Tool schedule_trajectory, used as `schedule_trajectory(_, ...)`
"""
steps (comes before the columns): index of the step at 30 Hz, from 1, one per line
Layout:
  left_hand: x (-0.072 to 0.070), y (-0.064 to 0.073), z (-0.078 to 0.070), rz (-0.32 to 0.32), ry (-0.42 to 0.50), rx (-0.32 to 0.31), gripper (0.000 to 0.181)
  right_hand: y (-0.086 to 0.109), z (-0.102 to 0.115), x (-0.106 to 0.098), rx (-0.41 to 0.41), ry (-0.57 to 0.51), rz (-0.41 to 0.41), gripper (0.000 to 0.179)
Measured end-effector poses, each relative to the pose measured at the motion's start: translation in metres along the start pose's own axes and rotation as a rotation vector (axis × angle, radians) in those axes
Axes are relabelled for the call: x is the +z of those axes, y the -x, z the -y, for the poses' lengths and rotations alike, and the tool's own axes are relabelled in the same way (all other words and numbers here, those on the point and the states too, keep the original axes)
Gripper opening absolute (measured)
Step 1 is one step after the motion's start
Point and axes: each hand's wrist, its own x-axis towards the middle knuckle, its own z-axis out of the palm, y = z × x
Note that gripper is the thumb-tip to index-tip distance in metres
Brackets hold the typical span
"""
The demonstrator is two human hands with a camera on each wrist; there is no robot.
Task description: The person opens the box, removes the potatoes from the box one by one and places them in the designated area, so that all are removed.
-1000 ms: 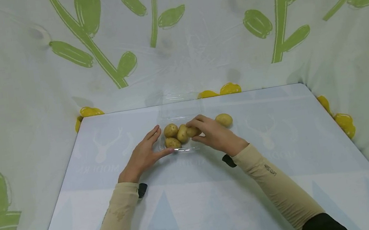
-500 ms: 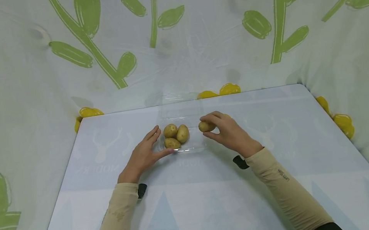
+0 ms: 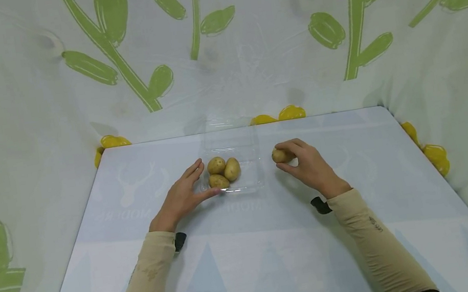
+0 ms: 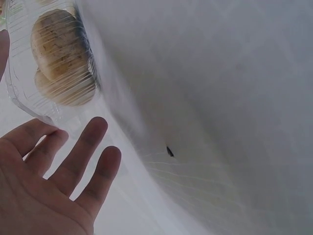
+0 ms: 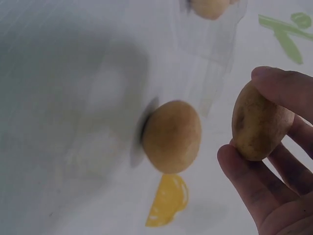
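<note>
My right hand pinches a potato between thumb and fingers, right of a clear plastic clamshell box. A second potato lies on the table beside the held one in the right wrist view; in the head view the hand and held potato hide it. Three potatoes sit in the left part of the box, whose lid is raised at the back. My left hand rests against the box's left and front sides, fingers spread and fairly straight, as the left wrist view also shows.
The white table carries pale printed patterns. Behind it and at both sides hangs a flower-printed curtain; the box's lid stands close to the table's back edge.
My right hand has drawn a potato out of the box and carried it right, over to the potato lying on the table. The left hand has stayed in place.
</note>
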Motion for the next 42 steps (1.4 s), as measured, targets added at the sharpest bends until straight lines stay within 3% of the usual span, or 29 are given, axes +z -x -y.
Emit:
schedule_trajectory(9,-0.002,0.001,-0.003,0.005,0.0,-0.009,0.101,0.01,-0.011,-0.005,0.074,0.032,0.027,0.051)
schedule_trajectory(18,-0.001,-0.001,0.0,0.009,-0.004,-0.013,0.102,0.008,-0.009,0.0,0.167,0.049,0.081,0.046)
schedule_trajectory(32,-0.004,0.001,-0.002,0.02,-0.003,-0.026,0.1,0.012,-0.012,0.013,0.153,0.1,0.113,0.042)
schedule_trajectory(42,-0.003,0.0,-0.001,0.018,-0.004,-0.021,0.102,0.015,-0.011,0.017,0.115,0.15,0.086,0.044)
